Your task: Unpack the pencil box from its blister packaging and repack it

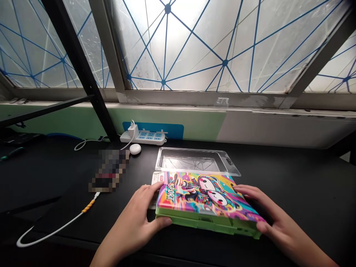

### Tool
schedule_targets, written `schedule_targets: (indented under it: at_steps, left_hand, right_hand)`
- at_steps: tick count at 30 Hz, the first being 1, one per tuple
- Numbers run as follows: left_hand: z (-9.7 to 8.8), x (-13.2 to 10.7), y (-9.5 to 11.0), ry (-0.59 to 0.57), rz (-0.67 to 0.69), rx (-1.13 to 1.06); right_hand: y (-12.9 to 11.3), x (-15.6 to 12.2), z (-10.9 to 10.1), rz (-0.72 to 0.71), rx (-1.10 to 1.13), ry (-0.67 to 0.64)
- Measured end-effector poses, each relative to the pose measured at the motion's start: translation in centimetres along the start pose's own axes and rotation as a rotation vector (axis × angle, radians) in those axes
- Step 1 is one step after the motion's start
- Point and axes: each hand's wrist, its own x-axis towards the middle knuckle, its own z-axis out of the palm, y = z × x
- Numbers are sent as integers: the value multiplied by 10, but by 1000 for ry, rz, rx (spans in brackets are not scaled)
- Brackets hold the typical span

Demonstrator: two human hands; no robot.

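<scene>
A flat green case with a brightly coloured cartoon lid [203, 196] lies on the black desk [292, 178] in front of me. My left hand [136, 222] grips its left end, thumb on the front edge and fingers along the side. My right hand [275, 222] holds the right end, fingers on the lid and thumb at the front corner. Under the case's left end a white card [156, 180] sticks out.
A clear plastic blister tray [194, 161] lies just behind the case. Further back are a white power strip [144, 136], a small white round object [135, 149] and a blurred-out item [109, 170] with a white cable [55, 230]. A window sill runs along the back.
</scene>
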Motion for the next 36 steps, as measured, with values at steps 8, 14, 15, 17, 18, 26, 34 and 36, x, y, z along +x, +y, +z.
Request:
schedule_targets:
  at_steps: [8,14,15,17,18,26,34,36]
  left_hand:
    - [-1,3,0,19,41,0]
    - [0,4,2,10,61,98]
    - [0,4,3,16,62,104]
    - [1,3,5,29,68,104]
    - [2,3,5,33,73,102]
    - [3,5,2,70,93,111]
    - [3,3,-3,101,23,-21]
    - [2,3,-2,91,26,-41]
  right_hand:
    - [-2,-6,3,-32,-130,-42]
    - [1,7,5,154,-138,37]
    - [1,10,7,166,-162,37]
    - [-1,15,9,152,-223,39]
    - [-2,18,11,144,-253,36]
    - [-15,28,17,138,-628,52]
    - [-55,56,38,-244,-913,105]
    - [-67,69,53,-291,-838,22]
